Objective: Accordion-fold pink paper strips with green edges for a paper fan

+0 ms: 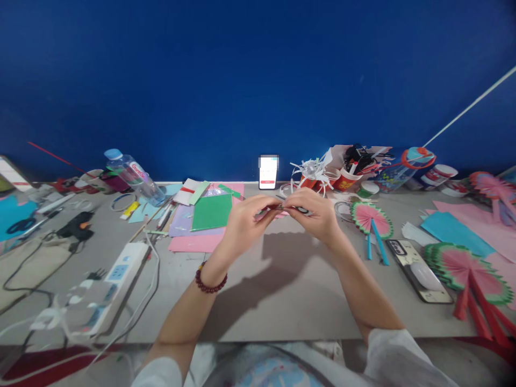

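Note:
My left hand (pixel 250 219) and my right hand (pixel 315 214) meet above the middle of the table, fingertips pinched together. Between them is something small and dark (pixel 281 207), mostly covered by the fingers, and I cannot make out its kind. A dark, narrow edge (pixel 303 210) also shows under the right fingers. Both hands cast a shadow on the grey tabletop (pixel 282 301). Behind them a lit phone (pixel 268 173) stands upright near the blue wall. Right of my right hand lies a small watermelon-patterned paper fan (pixel 370 219) with blue sticks.
Left are green paper (pixel 212 211), a tilted water bottle (pixel 137 176) and a white power strip (pixel 121 285) with cables. Right are red cups (pixel 347 180) with paper strips, a phone (pixel 409 274) under a white mouse (pixel 424 275), and a larger paper fan (pixel 470 269).

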The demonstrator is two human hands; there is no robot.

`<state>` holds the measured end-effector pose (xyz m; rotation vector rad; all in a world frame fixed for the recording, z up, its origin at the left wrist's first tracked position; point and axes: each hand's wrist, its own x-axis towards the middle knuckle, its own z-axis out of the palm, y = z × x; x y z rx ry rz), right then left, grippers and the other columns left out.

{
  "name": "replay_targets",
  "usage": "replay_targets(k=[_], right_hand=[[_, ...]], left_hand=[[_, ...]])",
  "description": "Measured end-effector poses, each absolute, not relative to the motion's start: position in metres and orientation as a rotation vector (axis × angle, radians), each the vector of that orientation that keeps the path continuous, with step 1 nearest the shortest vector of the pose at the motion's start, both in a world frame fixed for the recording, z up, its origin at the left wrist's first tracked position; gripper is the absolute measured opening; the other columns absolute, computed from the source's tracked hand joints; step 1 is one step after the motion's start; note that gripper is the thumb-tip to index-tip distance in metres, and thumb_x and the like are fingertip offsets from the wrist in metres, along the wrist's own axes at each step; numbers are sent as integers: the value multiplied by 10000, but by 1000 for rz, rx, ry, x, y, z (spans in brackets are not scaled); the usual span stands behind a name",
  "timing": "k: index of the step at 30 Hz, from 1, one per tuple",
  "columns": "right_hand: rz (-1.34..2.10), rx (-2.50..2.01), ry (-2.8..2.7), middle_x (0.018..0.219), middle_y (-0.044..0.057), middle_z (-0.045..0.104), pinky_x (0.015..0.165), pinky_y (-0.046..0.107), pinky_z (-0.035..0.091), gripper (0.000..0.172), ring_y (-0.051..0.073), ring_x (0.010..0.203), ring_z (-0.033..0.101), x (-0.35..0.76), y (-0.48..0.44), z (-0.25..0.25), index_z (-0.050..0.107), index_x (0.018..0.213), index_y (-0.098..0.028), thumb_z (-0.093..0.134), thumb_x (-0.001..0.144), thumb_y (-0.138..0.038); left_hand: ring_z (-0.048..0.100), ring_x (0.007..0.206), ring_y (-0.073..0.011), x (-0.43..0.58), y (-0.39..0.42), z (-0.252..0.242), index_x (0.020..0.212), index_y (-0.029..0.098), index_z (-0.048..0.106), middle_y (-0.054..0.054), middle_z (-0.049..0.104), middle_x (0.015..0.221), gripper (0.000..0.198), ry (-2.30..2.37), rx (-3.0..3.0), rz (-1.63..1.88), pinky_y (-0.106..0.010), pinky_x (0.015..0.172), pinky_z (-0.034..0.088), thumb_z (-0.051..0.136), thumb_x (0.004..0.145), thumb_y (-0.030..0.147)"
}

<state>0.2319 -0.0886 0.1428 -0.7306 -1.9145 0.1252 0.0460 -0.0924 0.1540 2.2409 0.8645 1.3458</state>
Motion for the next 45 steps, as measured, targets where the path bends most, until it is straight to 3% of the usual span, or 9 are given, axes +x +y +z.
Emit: replay_targets(k=[6,19,31,36,45], right_hand=[[206,-788,-1917,792,32,729,737,353,517,70,181,763,645,233,-84,138,706,853,-240,648,831,-272],[319,-866,-1884,753,20,722,684,309,512,91,156,713,631,229,-87,140,719,802,-233,636,838,-240],[160,-900,-1898,774,46,691,724,327,497,134,181,773,616,226,-90,136,677,819,-219,559,881,-231],[325,-959,-1906,813,35,720,722,306,504,90,171,767,638,228,-88,138,710,840,-230,623,847,-249],[545,-1066,-1802,781,29,734,694,282,535,98,163,726,673,232,-82,133,745,789,-219,686,782,-297]], left_hand=[[663,757,-143,41,-77,145,834,171,676,-49,714,816,75,856,1963,1323,-254,692,546,622,838,222],[657,734,-143,40,-72,142,800,161,678,-50,707,779,123,850,1865,1364,-248,677,541,658,813,282],[672,788,-155,39,-72,143,895,182,698,-68,722,866,167,796,1893,1301,-276,716,563,695,780,303],[669,759,-153,37,-66,138,799,178,712,-55,727,809,89,852,1873,1370,-279,701,554,682,787,261],[686,765,-165,36,-63,139,796,166,715,-59,735,792,86,874,1793,1356,-276,699,562,670,782,239]])
